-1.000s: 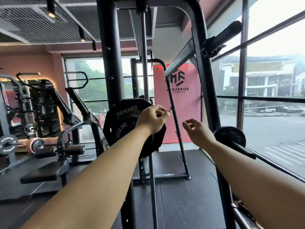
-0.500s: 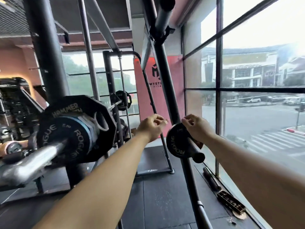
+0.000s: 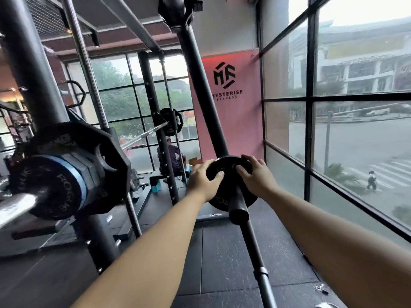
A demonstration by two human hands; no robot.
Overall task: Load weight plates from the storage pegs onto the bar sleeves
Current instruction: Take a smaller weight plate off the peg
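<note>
A small black Rogue weight plate (image 3: 226, 168) sits on a black storage peg (image 3: 239, 206) that sticks out of a slanted rack post (image 3: 201, 85). My left hand (image 3: 203, 180) grips the plate's left rim, thumb on its face. My right hand (image 3: 253, 174) grips the right rim, fingers curled over the top edge. At the left, the bar sleeve (image 3: 13, 207) points toward me and carries several plates: a big black Hammer plate (image 3: 106, 156) behind and a Rogue plate with a blue band (image 3: 57, 185) in front.
A thick rack upright (image 3: 29, 70) stands at the left behind the loaded sleeve. Large windows (image 3: 333, 130) line the right side close to the peg. A person (image 3: 169, 154) sits at a far rack holding another loaded bar. Rubber floor mats (image 3: 222, 263) lie below.
My view swung right and closer to the peg. Both hands went from hovering in the air to gripping the small plate's rim on either side.
</note>
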